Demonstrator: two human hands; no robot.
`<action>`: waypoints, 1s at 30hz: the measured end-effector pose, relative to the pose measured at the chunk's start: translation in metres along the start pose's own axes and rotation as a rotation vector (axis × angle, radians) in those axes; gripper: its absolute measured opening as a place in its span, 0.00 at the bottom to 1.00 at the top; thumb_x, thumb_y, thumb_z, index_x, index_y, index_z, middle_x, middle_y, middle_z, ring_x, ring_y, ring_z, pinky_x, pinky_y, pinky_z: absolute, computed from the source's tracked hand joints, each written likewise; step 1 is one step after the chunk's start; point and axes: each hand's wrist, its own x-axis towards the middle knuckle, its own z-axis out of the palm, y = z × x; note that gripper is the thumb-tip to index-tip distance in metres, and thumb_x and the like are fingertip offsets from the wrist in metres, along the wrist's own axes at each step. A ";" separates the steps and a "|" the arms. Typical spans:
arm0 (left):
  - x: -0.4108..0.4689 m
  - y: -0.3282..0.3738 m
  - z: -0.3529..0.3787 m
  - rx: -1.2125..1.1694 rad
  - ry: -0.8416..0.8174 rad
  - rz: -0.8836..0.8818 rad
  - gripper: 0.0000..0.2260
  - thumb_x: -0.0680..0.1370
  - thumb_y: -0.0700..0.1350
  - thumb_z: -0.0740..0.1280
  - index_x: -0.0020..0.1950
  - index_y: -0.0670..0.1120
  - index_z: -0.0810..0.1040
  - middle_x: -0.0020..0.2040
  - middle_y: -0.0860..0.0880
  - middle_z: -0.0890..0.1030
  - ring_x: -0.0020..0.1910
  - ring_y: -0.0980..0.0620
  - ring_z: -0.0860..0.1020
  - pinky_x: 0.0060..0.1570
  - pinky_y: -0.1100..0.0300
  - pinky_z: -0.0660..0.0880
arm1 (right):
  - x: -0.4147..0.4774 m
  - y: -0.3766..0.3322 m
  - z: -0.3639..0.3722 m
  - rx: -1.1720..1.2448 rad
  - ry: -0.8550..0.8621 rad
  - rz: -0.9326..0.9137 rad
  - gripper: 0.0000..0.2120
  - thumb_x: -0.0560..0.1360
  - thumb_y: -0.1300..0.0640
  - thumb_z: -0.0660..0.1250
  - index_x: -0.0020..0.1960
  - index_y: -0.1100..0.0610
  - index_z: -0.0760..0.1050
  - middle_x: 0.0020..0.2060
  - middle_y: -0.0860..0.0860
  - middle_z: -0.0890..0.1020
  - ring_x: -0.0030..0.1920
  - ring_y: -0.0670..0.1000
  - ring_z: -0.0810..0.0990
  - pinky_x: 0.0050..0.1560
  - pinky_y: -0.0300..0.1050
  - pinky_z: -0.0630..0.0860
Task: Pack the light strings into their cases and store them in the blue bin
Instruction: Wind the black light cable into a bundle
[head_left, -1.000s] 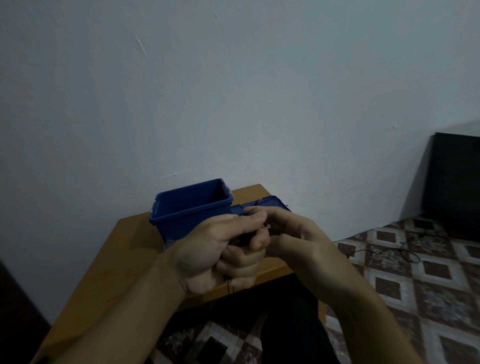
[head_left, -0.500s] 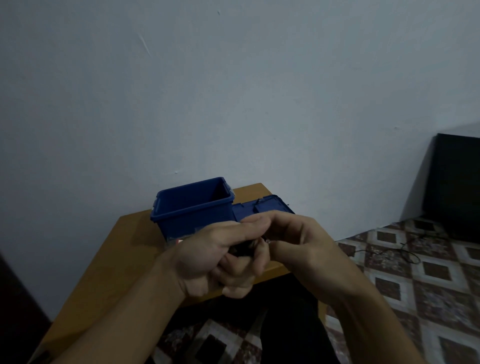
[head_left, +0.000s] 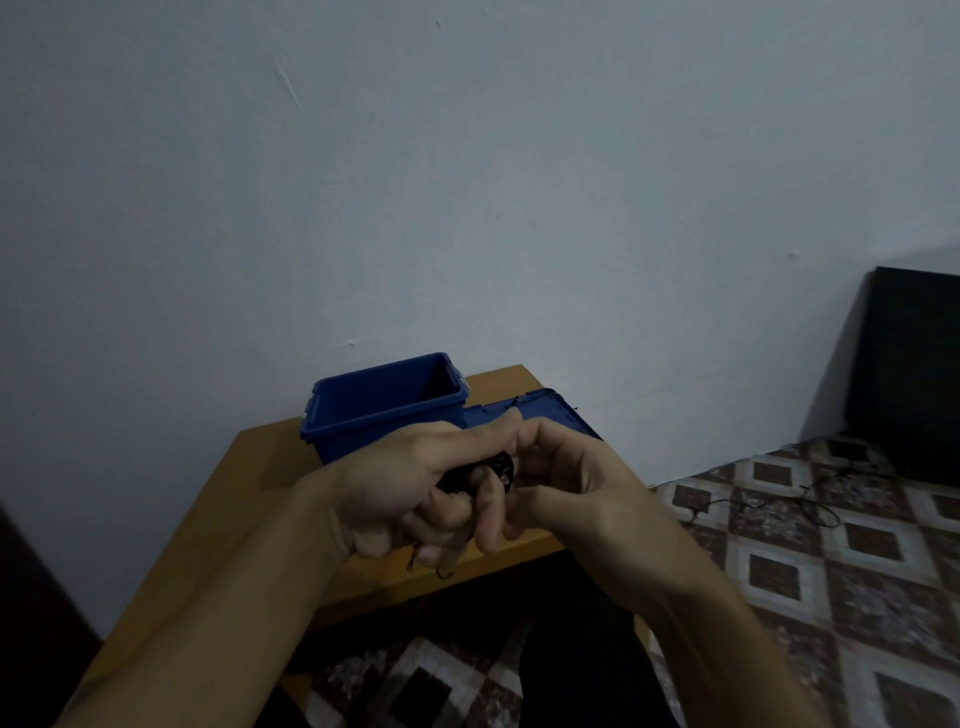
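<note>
Head view: the table (head_left: 249, 499) carries the open bin (head_left: 384, 415); both your hands are just in front of it. Packing is judged under way. Your left hand (head_left: 395, 488) grips the dark case (head_left: 500, 467); your right hand (head_left: 571, 488) pinches its end. String (head_left: 415, 558) ends hang below the left hand. Tuck them in next.

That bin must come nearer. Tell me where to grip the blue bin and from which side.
Take the blue bin by its overhanging rim, from above, at the left end. It stands upright and open on the table, so the lip probably gives a ledge. The lid lies close on its right, cramping that side. The left hand and right hand are holding the light string.
</note>
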 end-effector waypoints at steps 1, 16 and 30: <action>0.001 0.000 0.000 0.009 0.035 -0.005 0.33 0.77 0.67 0.62 0.32 0.37 0.80 0.18 0.52 0.57 0.16 0.56 0.55 0.22 0.65 0.65 | 0.000 0.001 0.001 -0.004 0.012 -0.001 0.13 0.71 0.67 0.68 0.56 0.63 0.76 0.45 0.61 0.81 0.45 0.58 0.79 0.46 0.53 0.75; 0.009 0.007 0.010 0.107 0.319 -0.045 0.31 0.77 0.64 0.63 0.28 0.39 0.78 0.18 0.50 0.61 0.17 0.54 0.57 0.24 0.61 0.64 | 0.001 0.001 0.004 -0.103 0.120 -0.009 0.10 0.68 0.58 0.68 0.49 0.59 0.78 0.38 0.49 0.82 0.40 0.49 0.79 0.41 0.45 0.75; 0.009 0.005 0.008 -0.367 0.108 0.153 0.25 0.76 0.59 0.66 0.30 0.39 0.80 0.17 0.55 0.59 0.15 0.59 0.57 0.22 0.63 0.66 | -0.004 -0.004 -0.004 -0.073 0.062 -0.003 0.07 0.73 0.61 0.68 0.51 0.60 0.81 0.48 0.60 0.84 0.46 0.61 0.82 0.51 0.54 0.79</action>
